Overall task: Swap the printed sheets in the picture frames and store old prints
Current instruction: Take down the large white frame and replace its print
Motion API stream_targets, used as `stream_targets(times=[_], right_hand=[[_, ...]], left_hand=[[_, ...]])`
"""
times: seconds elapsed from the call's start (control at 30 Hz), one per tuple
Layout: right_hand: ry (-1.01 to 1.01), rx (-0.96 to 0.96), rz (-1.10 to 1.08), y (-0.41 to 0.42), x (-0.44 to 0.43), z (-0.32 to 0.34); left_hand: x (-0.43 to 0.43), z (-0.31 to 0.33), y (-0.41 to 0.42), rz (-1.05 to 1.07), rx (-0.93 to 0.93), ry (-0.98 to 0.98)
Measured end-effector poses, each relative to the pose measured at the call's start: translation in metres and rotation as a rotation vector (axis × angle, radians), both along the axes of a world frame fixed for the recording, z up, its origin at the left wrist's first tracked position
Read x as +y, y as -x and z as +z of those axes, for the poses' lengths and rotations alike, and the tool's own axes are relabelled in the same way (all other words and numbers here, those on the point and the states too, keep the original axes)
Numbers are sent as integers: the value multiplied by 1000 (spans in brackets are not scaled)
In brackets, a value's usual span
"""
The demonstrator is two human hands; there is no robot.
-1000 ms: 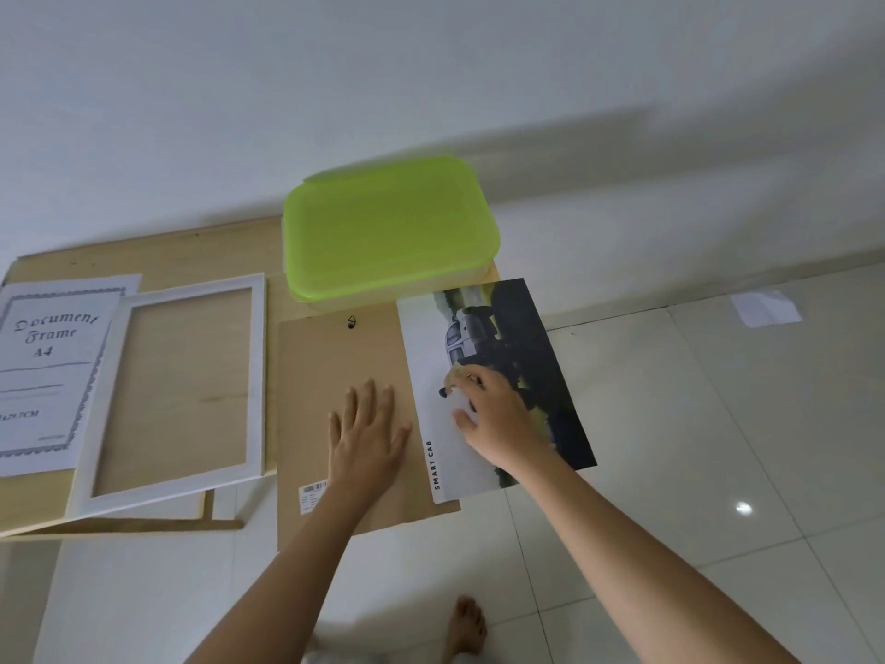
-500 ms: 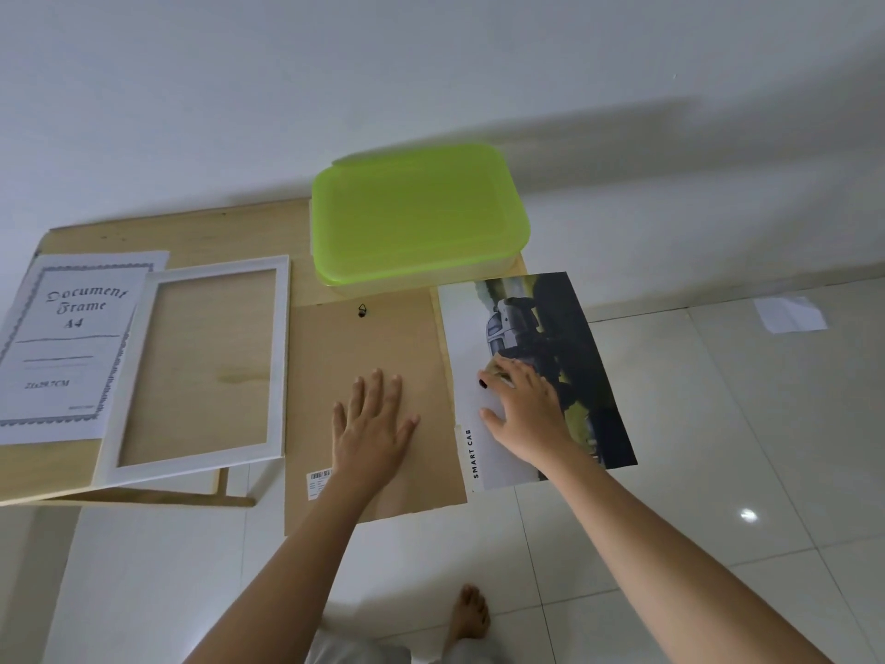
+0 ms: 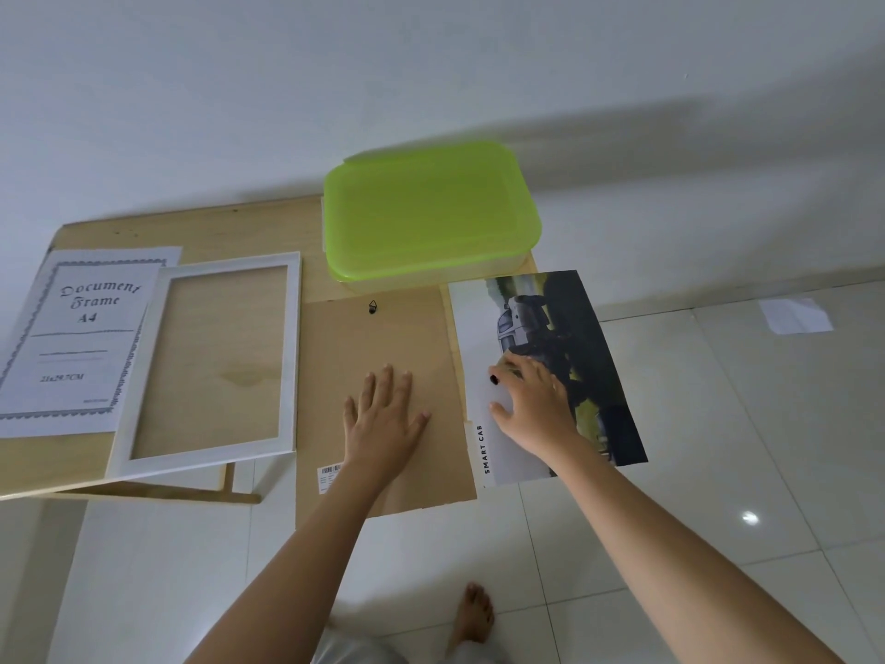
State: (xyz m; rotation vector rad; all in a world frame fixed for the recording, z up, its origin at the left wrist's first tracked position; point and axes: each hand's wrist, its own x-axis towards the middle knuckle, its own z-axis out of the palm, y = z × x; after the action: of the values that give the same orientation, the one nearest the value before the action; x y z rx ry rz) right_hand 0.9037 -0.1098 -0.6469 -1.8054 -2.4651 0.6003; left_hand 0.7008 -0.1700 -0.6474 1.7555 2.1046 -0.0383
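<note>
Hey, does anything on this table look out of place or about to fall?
Yes. The car print and brown backing board jut past the table edge, under the right hand and left hand. A loose white paper lies on the floor.

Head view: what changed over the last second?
The right hand, pressing on the car print, slid it rightward off the right edge of the backing board; the two now lie about edge to edge. Nothing was gripped or released. The left hand stays flat on the board; the white frame, certificate sheet and green box are unchanged.
</note>
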Motion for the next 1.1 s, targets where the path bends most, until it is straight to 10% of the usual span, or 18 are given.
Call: stream_targets(times=[0.57,1.1], right_hand=[[84,-6,-149,63,4,40],[49,231,39,424,-31,64]], left_hand=[[19,29,61,-184,-134,-6],[-27,50,430,267,-75,-202]])
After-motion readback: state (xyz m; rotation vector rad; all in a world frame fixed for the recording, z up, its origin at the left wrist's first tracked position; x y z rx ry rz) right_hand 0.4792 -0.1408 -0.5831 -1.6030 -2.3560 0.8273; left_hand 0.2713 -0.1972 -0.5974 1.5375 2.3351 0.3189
